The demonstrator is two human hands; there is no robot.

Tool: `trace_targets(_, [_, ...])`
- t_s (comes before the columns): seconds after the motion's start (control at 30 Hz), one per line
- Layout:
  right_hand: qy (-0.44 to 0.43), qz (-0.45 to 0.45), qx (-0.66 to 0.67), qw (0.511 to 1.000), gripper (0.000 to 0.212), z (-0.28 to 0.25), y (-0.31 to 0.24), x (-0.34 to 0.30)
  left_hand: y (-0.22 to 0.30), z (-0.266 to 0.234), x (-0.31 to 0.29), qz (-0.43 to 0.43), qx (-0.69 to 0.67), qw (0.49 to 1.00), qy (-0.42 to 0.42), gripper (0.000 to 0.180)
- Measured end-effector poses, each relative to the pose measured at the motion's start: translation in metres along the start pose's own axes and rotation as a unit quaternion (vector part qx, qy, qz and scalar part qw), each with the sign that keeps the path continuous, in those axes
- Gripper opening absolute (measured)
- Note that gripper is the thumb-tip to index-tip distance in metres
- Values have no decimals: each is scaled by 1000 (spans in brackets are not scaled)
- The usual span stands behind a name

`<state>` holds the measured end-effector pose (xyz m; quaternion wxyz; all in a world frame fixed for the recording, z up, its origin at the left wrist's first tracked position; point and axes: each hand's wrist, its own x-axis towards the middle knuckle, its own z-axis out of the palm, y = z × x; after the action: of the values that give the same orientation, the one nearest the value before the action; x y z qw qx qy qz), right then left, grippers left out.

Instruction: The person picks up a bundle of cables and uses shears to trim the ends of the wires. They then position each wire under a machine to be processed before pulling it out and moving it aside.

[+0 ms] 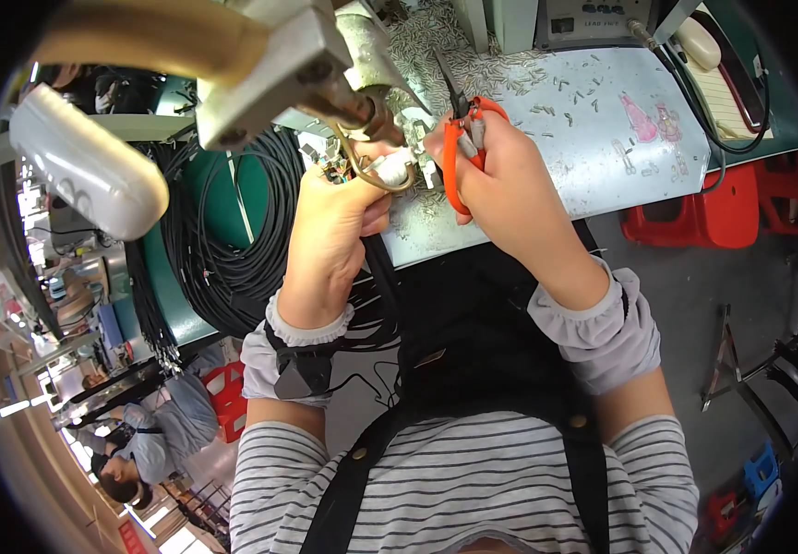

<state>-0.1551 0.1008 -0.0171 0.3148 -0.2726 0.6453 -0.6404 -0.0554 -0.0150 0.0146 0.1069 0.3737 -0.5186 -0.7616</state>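
My right hand (510,175) grips a pair of scissors (462,157) with orange handles, its dark blades pointing up and away from me. Closed and bent at the wrist, my left hand (330,217) is at the machine head (371,115), right of the coiled cables. It pinches the end of a black cable (382,277), which hangs down below the hand toward my lap. Small coloured wires (334,168) show beside the left fingers. Glare and a curved metal rod hide the exact spot between my hands.
Many small metal pieces (436,37) lie scattered over the pale worktop (593,120). Coiled black cables (233,222) rest on a green table at left. A lamp (94,166) hangs at upper left. Red stools (694,212) stand at right. Another person (154,434) sits at lower left.
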Motion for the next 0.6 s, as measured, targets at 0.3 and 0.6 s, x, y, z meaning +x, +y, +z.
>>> trace_targets(0.3, [16, 25, 46, 998, 8, -9, -10, -30, -7, -15, -38, 10, -16, 993, -116, 24])
trace_targets(0.6, [-17, -186, -289, 939, 12, 8, -14, -63, -31, -7, -71, 66, 78, 990, -100, 23])
